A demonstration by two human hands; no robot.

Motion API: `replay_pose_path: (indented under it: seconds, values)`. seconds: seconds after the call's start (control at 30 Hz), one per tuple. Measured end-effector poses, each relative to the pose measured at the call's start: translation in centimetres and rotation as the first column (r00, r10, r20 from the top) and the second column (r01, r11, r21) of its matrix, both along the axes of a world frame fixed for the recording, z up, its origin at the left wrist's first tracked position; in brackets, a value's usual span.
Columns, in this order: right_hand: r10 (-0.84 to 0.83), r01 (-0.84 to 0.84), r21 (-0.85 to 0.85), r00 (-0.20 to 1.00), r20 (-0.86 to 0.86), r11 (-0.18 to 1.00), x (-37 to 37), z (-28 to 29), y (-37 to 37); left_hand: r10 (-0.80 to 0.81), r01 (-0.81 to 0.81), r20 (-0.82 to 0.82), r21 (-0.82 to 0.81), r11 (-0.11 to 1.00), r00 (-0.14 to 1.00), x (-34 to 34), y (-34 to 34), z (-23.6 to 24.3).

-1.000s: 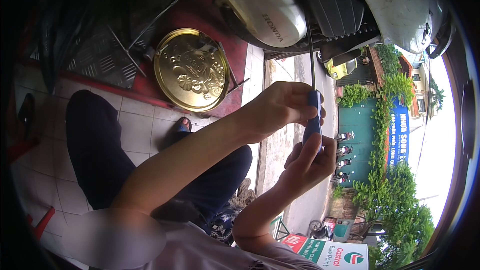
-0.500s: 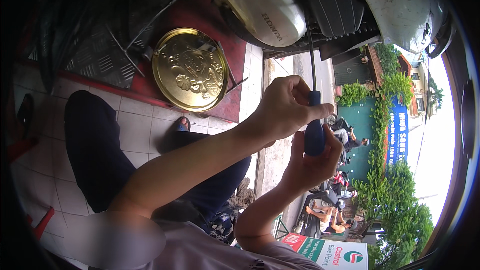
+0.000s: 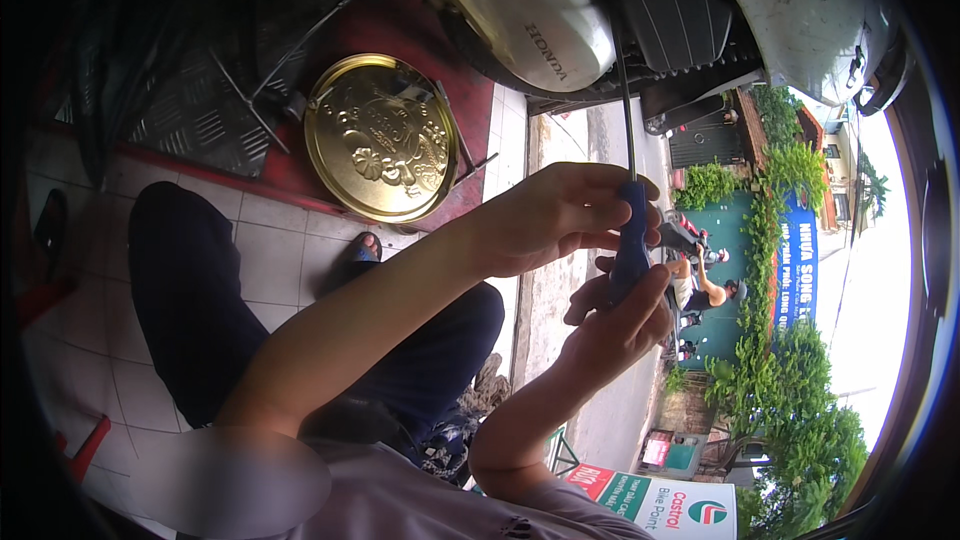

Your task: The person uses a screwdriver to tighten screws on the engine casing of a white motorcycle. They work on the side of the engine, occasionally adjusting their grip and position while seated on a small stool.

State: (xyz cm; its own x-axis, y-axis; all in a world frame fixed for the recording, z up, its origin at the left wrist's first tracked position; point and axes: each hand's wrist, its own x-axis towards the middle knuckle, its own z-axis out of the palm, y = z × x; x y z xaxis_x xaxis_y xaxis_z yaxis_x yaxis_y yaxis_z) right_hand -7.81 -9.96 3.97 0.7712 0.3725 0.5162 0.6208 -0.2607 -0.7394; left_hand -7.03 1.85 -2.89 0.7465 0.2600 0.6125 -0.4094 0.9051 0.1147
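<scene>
A screwdriver with a blue handle (image 3: 632, 240) and a long thin metal shaft (image 3: 629, 130) runs up to a motorbike (image 3: 535, 10) with white bodywork. Its tip is hidden among the dark parts beside a white rounded cover. My left hand (image 3: 560, 215), reaching in from the left, is closed on the upper part of the handle, close to the shaft. Lower down, my right hand (image 3: 625, 325) curls thumb and fingers round the handle's butt end. On the red platform lies a round gold tray (image 3: 380, 140) with a raised pattern.
A branched metal wrench (image 3: 252, 98) rests left of the tray on a patterned metal plate (image 3: 225, 130). My dark-trousered legs (image 3: 200, 290) and a sandalled foot (image 3: 365, 250) are over white floor tiles. Rightward lies a sideways-looking street with a scooter rider (image 3: 705, 290) and greenery.
Both hands have shifted their fingers on the handle; my right thumb now lies along its end, and the handle leans slightly differently. On the street, a rider has moved upward in the picture.
</scene>
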Motion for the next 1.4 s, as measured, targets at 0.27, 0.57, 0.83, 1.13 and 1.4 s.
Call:
replay_pose_path:
  seconds: [0.27,0.57,0.83,1.13,1.4]
  values:
    - [0.838,-0.061,0.836,0.017,-0.545,0.545,1.8,-0.5,-1.0,0.09,-0.089,-0.005,0.085,0.992,0.996,0.8,-0.7,0.0]
    - [0.495,-0.135,0.564,0.667,-0.556,0.815,3.7,-1.8,-1.6,0.314,-0.235,-0.304,0.27,0.934,0.899,-0.5,-0.6,2.7]
    - [0.129,0.096,-0.443,0.884,0.449,0.891,2.0,0.9,-0.4,0.362,-0.257,-0.476,0.273,0.927,0.801,-0.3,-0.7,2.6]
    - [0.18,0.029,-0.446,0.89,0.419,0.894,1.6,1.8,0.2,0.416,-0.28,-0.296,0.409,0.869,0.86,-0.8,0.9,1.5]
    - [0.669,-0.234,0.633,0.377,-0.641,0.738,2.1,0.9,-0.5,0.279,-0.234,-0.19,0.228,0.945,0.941,-0.2,-0.3,1.1]
